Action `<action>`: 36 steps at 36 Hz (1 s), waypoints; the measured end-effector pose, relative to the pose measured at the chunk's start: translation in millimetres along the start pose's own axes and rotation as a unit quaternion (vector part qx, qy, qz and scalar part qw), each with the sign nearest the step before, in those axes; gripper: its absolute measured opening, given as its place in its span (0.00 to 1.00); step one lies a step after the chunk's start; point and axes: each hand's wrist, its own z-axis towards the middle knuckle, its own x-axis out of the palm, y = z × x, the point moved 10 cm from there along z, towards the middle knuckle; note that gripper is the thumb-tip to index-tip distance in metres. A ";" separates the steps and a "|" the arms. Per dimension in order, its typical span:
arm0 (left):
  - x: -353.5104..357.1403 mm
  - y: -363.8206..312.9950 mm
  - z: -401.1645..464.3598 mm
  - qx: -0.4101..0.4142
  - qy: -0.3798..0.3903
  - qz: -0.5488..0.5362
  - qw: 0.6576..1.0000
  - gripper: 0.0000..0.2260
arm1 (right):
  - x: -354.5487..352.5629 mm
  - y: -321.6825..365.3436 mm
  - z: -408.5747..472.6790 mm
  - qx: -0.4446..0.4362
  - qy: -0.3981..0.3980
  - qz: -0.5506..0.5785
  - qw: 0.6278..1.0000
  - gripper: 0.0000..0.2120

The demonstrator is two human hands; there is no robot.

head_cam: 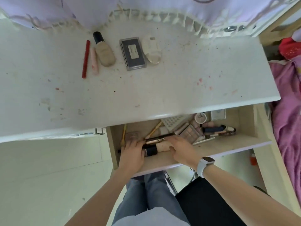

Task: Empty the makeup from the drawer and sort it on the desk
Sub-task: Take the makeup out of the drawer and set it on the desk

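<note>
The open wooden drawer [211, 149] under the white desk [146, 88] holds several makeup items. Both my hands reach into its left part. My left hand [132, 152] grips the dark cap end of a beige foundation bottle [161, 147] lying on its side. My right hand [180, 148] holds the bottle's other end, with its fingers over a black and rose-gold tube [158, 139]. On the desk lie a red pencil [85, 59], a pink tube [94, 61], a beige bottle [104, 51], a dark palette [133, 53] and a white compact [152, 49].
In the drawer's right half lie an eyeshadow palette [189, 132], a round jar [200, 117], a blue tube [213, 128] and thin brushes [154, 129]. A bed with pink bedding [286, 111] stands to the right. A frilled cloth [162, 15] hangs at the desk's back.
</note>
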 end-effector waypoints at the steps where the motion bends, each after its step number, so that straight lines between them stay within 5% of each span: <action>1: 7.8 7.4 0.2 -0.009 0.013 0.013 1.000 0.18 | 5.0 0.7 2.4 -0.005 0.006 -0.023 1.000 0.23; 12: 41.8 19.2 9.2 -0.012 0.058 0.096 0.994 0.22 | 24.3 -10.0 24.3 0.068 -0.003 -0.169 0.983 0.23; 20: 43.9 20.1 15.9 -0.008 0.062 0.076 0.995 0.19 | 29.8 -12.6 25.0 0.056 0.008 -0.220 0.974 0.14; 36: 48.6 20.7 15.8 -0.007 0.106 0.132 0.986 0.21 | 31.7 -17.2 14.7 -0.015 0.068 -0.168 0.983 0.15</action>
